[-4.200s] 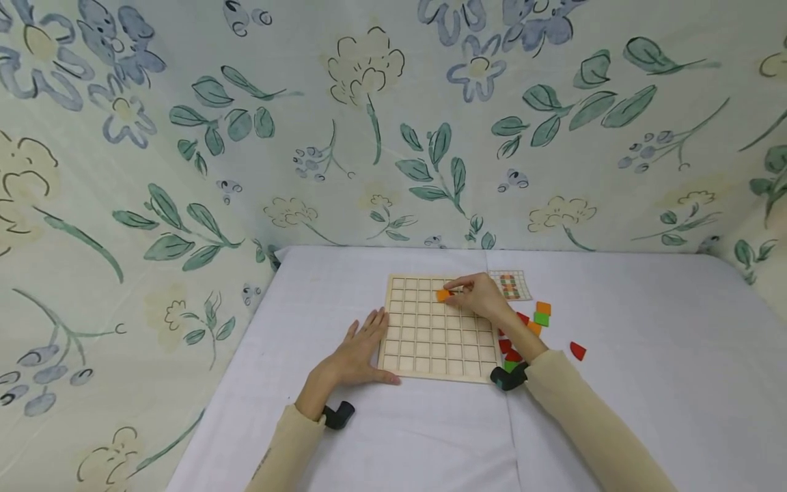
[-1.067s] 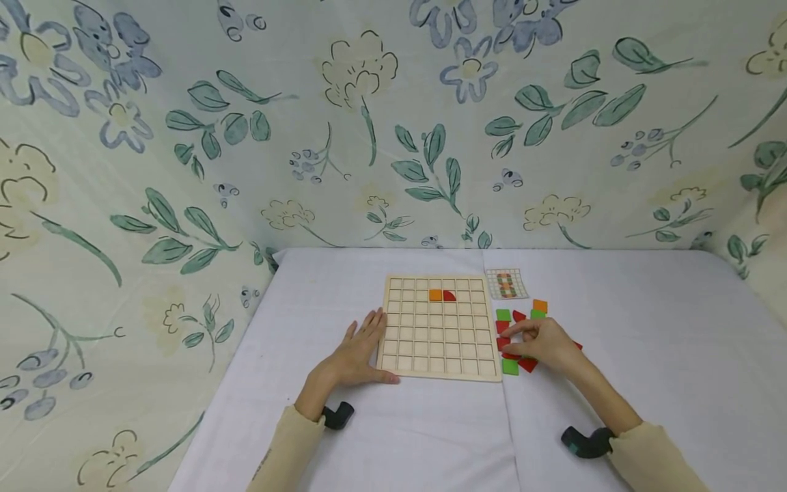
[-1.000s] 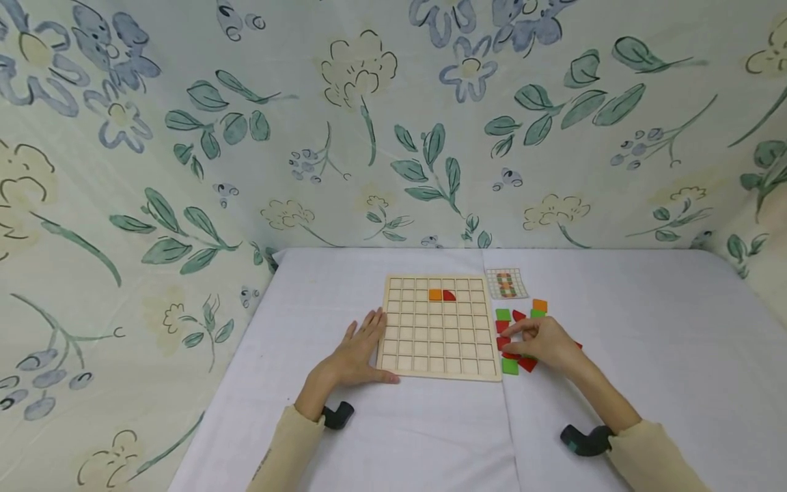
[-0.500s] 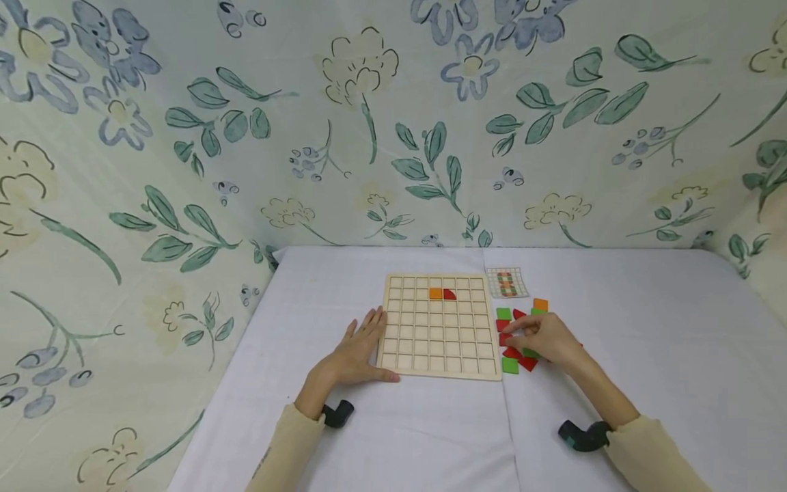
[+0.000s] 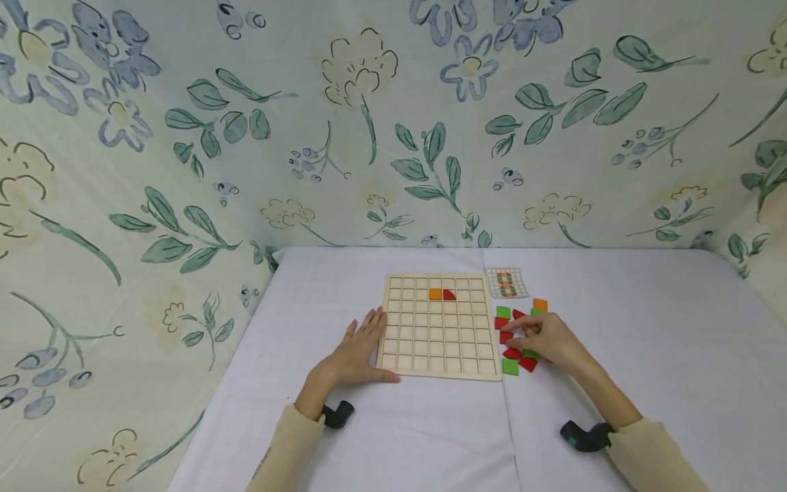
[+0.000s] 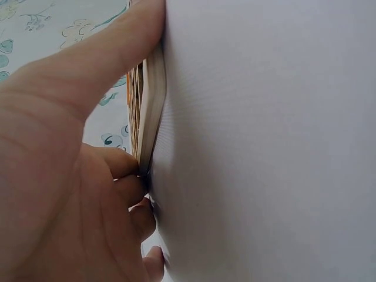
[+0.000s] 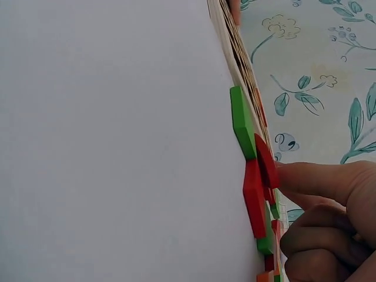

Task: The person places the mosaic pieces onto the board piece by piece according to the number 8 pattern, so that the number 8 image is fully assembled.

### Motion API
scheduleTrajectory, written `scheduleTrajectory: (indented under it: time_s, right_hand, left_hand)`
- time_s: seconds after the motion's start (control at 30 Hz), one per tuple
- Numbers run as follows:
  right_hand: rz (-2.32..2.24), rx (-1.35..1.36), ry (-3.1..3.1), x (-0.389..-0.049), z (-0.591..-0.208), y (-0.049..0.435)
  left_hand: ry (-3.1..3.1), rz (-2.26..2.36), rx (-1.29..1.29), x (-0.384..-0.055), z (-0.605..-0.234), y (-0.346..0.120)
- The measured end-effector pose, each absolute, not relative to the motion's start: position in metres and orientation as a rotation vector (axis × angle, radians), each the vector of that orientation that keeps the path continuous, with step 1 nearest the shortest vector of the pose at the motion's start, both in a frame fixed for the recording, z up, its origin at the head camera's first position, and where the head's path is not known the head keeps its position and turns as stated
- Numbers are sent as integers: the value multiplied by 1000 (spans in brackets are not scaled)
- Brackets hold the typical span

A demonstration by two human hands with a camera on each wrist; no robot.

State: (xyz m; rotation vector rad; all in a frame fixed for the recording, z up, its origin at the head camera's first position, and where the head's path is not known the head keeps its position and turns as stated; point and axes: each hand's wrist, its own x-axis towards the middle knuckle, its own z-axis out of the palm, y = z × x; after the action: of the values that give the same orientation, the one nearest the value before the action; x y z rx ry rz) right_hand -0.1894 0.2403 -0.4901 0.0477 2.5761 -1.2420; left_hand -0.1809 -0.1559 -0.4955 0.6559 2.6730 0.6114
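My left hand point(image 5: 355, 355) lies with spread, straight fingers at the left edge of a wooden grid board point(image 5: 421, 335), touching its frame. In the left wrist view, the thumb and fingertips meet the board edge point(image 6: 154, 103). An orange square tile point(image 5: 435, 294) and a red quarter-round tile point(image 5: 449, 295) sit side by side in its upper cells. Right of the board, my right hand point(image 5: 551, 339) reaches over loose tiles. Its thumb and index finger pinch a red tile point(image 5: 506, 337), partly hidden. The right wrist view shows a fingertip against a red piece point(image 7: 267, 164).
Around the right hand lie a red tile point(image 5: 501, 322), green tiles point(image 5: 510, 367) and an orange tile point(image 5: 540, 305). A printed pattern card point(image 5: 507, 283) lies beyond the board's right corner. White cloth point(image 5: 418, 437) covers the table, and flowered fabric point(image 5: 424, 225) hangs behind.
The right hand placed the orange square on the board, then went right to the loose tiles. Lately its fingers shift the red tile slightly away from me. The left hand stays put.
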Motion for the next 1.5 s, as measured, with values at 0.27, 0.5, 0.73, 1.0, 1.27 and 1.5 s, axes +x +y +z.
scheduleTrajectory:
  time_s: [0.27,0.5,0.73,1.0,1.27,1.5]
  right_hand:
    - [-1128,-77,2669,-191,-486,236]
    - [-997,-99,2819,-192,-489,235]
    - [-1050,-87,2740,-192,-488,239]
    - [-1025,-60,2785,-190,-488,239]
    - [-980,14,2819,-189,-487,238]
    - [-1156,-154,2601,-193,-488,251]
  left_hand:
    - [2672,619,658,-181,-496,-156]
    - [2672,617,660,-181,-496,-156]
    - [2669,620,662,-181,-496,-156]
    - [2671,615,659,-182,-497,-156]
    - [2673,609,660,-182,-496,-156]
    - [2655,641,674,-181,-494,-157]
